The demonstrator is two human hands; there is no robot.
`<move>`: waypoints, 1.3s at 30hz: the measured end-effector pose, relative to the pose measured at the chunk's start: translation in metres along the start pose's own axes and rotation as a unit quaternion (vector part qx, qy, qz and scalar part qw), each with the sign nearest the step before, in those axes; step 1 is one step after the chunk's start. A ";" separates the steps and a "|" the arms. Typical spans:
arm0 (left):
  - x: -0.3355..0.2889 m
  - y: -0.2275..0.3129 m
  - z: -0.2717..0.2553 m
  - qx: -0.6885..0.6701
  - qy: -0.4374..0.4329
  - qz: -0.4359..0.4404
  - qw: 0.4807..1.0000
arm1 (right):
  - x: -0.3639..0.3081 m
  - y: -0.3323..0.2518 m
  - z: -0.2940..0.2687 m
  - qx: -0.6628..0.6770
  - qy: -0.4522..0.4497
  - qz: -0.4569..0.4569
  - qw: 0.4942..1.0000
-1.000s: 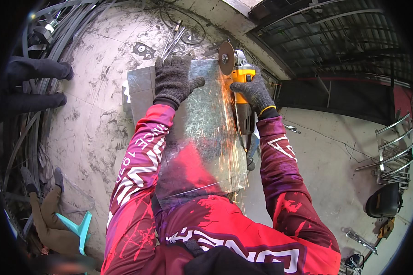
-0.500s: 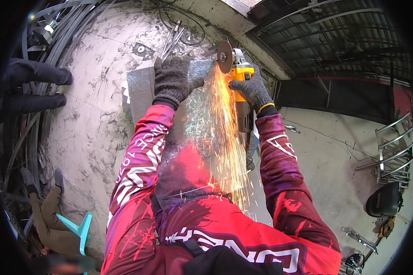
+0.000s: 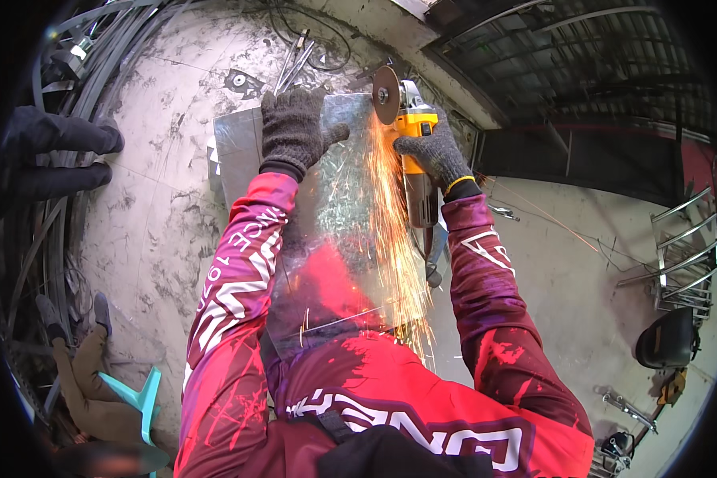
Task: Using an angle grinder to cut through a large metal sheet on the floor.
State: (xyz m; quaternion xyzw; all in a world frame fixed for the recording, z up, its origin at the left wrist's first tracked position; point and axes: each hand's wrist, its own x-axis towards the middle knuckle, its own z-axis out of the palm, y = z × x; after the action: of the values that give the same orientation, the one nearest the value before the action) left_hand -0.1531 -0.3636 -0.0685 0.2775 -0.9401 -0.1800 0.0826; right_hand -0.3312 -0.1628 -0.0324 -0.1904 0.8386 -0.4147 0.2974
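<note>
A shiny metal sheet [image 3: 338,195] lies in front of me, reaching back toward my body. My left hand [image 3: 295,131], in a dark grey knit glove, rests flat near its far left end, with the thumb stretched out to the side. My gloved right hand [image 3: 440,155] is wrapped around a yellow and black angle grinder [image 3: 414,125]. The grinder's brown cutting disc [image 3: 385,95] stands upright at the sheet's far right edge. A stream of orange sparks [image 3: 390,231] pours from under the disc along the sheet toward me. The exact contact point is hidden by glare.
Metal strips [image 3: 107,68] are stacked at the far left. A person's dark trouser legs [image 3: 64,151] and another person beside a turquoise stool [image 3: 143,396] are on the left. Beyond the sheet lie metal rods [image 3: 296,64] and a cable [image 3: 344,48]. A metal frame [image 3: 685,259] stands right.
My left thumb has spread further out from the palm. The grinder has shifted slightly away from me in the picture, along with the sheet, still throwing sparks.
</note>
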 end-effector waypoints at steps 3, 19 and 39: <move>0.003 0.001 -0.003 0.005 -0.009 -0.001 1.000 | -0.010 -0.006 0.002 0.002 0.006 0.014 1.000; 0.002 0.000 0.003 0.036 0.007 0.002 0.999 | -0.042 0.006 -0.005 -0.003 0.002 0.048 0.999; 0.001 -0.006 0.011 0.045 0.040 0.008 0.998 | -0.088 0.011 -0.005 -0.010 -0.003 0.039 0.999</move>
State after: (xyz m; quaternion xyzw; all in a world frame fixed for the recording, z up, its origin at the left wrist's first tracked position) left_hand -0.1537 -0.3655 -0.0810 0.2806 -0.9453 -0.1253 0.1091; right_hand -0.2694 -0.1037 -0.0093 -0.1615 0.8486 -0.3942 0.3136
